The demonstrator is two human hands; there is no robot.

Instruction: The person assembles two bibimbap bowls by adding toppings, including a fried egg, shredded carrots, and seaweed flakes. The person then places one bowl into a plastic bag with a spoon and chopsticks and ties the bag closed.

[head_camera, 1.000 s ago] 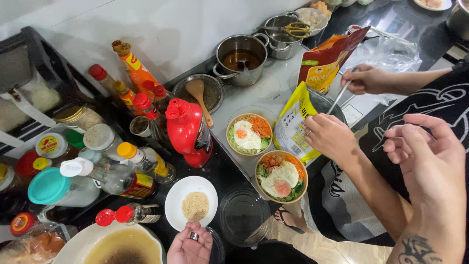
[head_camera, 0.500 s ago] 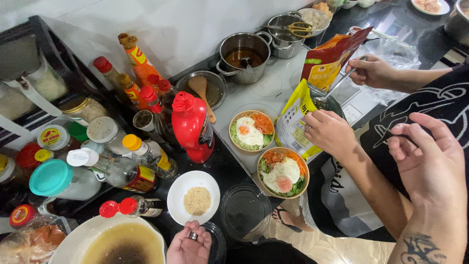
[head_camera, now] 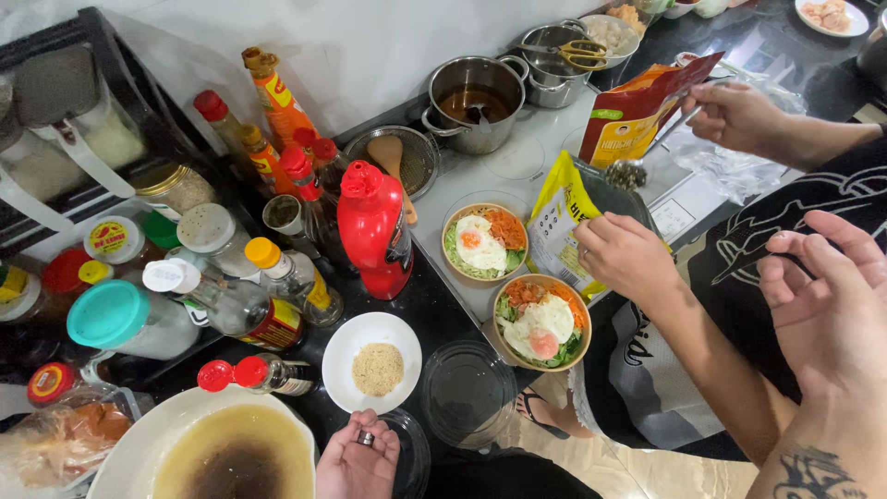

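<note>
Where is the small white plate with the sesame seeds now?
In the head view, the white plate sits low and centre on the dark counter, just above the left hand, between the red-capped bottle and the clear lid.

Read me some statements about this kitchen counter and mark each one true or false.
1. The nearer round brown bowl holds a fried egg. True.
2. The tall red plastic squeeze bottle lies on its side. False: it stands upright.
3. The person's right hand is open and holds nothing. True.
4. The small round white plate is bare. False: it holds a pile of tan grains.
5. The person's left hand holds the yellow pouch. False: a co-worker's hand holds it.
</note>
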